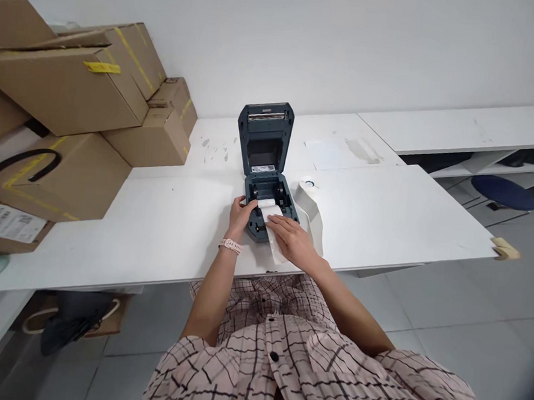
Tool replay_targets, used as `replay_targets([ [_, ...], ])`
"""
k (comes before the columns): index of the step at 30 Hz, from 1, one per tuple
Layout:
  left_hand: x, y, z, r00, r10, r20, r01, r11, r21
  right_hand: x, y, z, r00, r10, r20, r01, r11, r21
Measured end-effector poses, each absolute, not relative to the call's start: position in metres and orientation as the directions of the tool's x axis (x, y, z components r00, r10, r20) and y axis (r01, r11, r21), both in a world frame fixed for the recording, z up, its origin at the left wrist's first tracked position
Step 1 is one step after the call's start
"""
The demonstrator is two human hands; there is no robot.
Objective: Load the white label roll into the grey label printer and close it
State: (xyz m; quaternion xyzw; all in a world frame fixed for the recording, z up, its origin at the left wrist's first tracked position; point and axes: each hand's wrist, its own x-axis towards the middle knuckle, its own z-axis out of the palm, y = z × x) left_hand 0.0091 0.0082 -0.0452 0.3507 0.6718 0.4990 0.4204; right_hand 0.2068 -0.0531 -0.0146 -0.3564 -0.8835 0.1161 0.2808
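Observation:
A dark grey label printer [264, 139] stands on the white table with its lid raised. Inside it sits a small roll of white labels [267, 203], and a strip of labels [275, 246] runs from it over the printer's front edge. My left hand [240, 215] grips the printer's left side, its thumb over the rim close to the roll. My right hand [292, 238] lies on the strip with its fingers stretched out together, and it hides part of the printer's front. Right of the printer, a loose curled piece of whitish backing paper [309, 211] rests on the table.
Cardboard boxes [70, 91] are piled on the left of the white table [384, 213]. A small ring-like item [310, 183] lies behind the backing paper. On the right are a wooden block [504, 248] at the table corner and a blue stool [502, 192].

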Motion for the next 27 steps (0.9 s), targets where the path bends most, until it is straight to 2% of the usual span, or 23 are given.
replay_targets([
  [7, 0.0113, 0.0092, -0.0437, -0.324, 0.907, -0.269, -0.146, 0.233, 0.961, 0.2017, -0.0545, -0.0145, -0.574, 0.703, 0.419, 0.591, 0.711, -0.381],
  [16, 0.0108, 0.0113, -0.048, -0.324, 0.907, -0.268, -0.161, 0.226, 0.961, 0.201, -0.055, -0.0158, -0.554, 0.716, 0.425, 0.566, 0.698, -0.439],
  [27, 0.0126, 0.0078, -0.0439, -0.319, 0.905, -0.28, -0.183, 0.231, 0.956, 0.1995, -0.0538, -0.0179, -0.543, 0.699, 0.465, 0.543, 0.715, -0.441],
])
